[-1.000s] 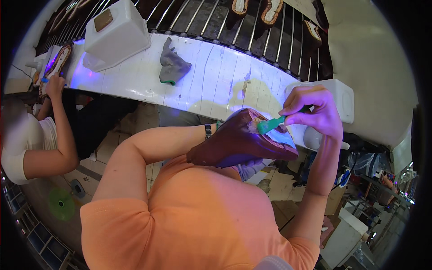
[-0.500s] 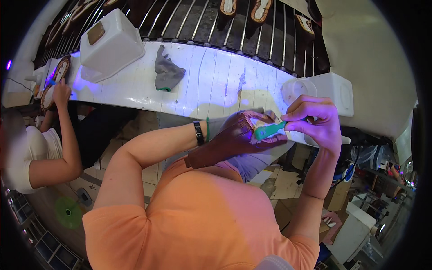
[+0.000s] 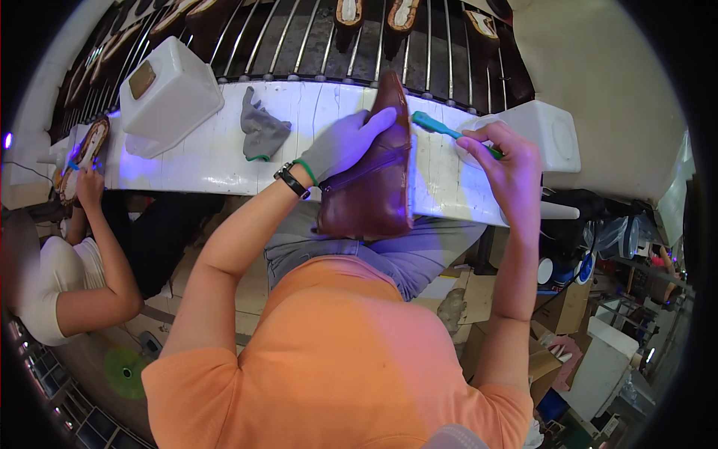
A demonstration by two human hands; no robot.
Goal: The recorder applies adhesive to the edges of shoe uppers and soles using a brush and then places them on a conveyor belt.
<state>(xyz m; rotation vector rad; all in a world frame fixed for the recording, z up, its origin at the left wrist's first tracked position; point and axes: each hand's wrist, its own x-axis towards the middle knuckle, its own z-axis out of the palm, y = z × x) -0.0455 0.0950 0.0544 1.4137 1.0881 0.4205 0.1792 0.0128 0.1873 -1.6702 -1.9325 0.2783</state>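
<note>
My left hand (image 3: 340, 146), in a grey glove with a green cuff, grips a brown leather ankle boot (image 3: 370, 198) around its upper. The boot's toe points to the far side, a zip runs along its side, and its sole edge faces right. Pinched between the fingers of my right hand (image 3: 510, 161), which is bare, is a small teal brush (image 3: 440, 127) shaped like a toothbrush. Its head is a short way right of the boot's toe part, apart from it. Which way its bristles face cannot be made out.
On the white bench (image 3: 299, 101) lie a loose grey glove (image 3: 264, 129) and a white tub (image 3: 168, 97). Another white tub (image 3: 550, 135) stands at the right. Behind the bench, a roller conveyor (image 3: 314, 45) carries several boots. At the left, a co-worker (image 3: 82, 277) handles a shoe (image 3: 91, 146).
The boot has swung from lying across my lap, underside showing, to toe pointing away with its side up. My gloved hand is now on its side. The brush has come off its underside.
</note>
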